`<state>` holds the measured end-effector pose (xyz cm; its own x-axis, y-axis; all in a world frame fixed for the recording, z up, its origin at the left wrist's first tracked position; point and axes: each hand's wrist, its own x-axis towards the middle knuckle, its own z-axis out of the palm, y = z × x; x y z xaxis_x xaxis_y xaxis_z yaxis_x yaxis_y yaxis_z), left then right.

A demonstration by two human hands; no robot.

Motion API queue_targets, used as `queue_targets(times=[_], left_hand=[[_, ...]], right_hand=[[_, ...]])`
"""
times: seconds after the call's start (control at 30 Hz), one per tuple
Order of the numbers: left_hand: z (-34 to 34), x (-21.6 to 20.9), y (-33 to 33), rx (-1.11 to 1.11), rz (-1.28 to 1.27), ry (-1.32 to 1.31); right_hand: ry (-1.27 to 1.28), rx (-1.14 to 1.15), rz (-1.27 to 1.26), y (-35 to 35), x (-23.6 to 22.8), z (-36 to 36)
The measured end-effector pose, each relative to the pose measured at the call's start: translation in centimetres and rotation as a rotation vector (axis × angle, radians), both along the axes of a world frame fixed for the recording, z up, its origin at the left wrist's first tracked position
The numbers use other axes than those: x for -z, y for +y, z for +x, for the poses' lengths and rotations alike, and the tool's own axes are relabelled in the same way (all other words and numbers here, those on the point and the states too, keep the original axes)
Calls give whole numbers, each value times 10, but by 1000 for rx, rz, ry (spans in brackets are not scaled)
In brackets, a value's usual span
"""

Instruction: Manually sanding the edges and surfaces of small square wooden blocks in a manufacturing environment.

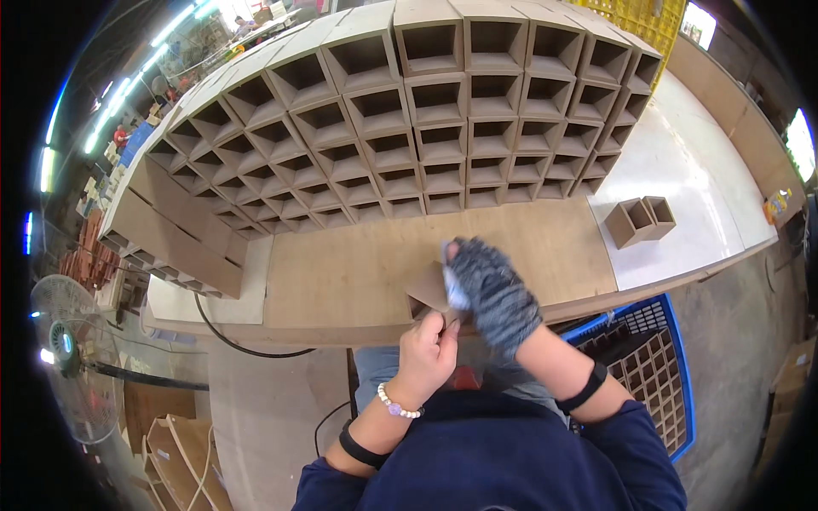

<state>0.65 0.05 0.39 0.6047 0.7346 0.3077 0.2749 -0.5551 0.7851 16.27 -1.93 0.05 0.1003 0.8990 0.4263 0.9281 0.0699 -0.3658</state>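
A small brown square box point(428, 285) is at the table's front edge in front of me. My bare left hand point(429, 351) pinches its near edge with thumb and fingers. My right hand point(494, 291), in a grey knitted glove, is closed on a pale blue-white cloth-like piece point(456, 289) pressed against the right side of the box. The glove hides part of that piece, and it is slightly blurred. Behind the hands, a wooden board point(358, 255) covers the middle of the table.
A tall stack of open square boxes point(443, 136) spans the back and bends round to the left. Two similar boxes point(641, 221) stand on the white tabletop point(682, 170) at right. Below right is a blue crate point(677, 375) of boxes. A fan point(72, 349) stands left, near a black cable point(247, 347).
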Motion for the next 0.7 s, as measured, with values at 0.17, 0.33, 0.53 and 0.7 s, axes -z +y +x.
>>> queue_targets(times=[0.17,0.33,0.53,0.7], left_hand=[[-5,1,1,17,-107,-166],[-7,3,4,38,-233,-232],[-12,-14,18,-155,-804,-365],[6,-17,-3,-23,-323,-449]], right_hand=[[-85,-202,22,-14,-28,-33],[-121,232,-170,-1,17,60],[424,201,110,-22,-21,41],[258,68,292,-28,-43,15]])
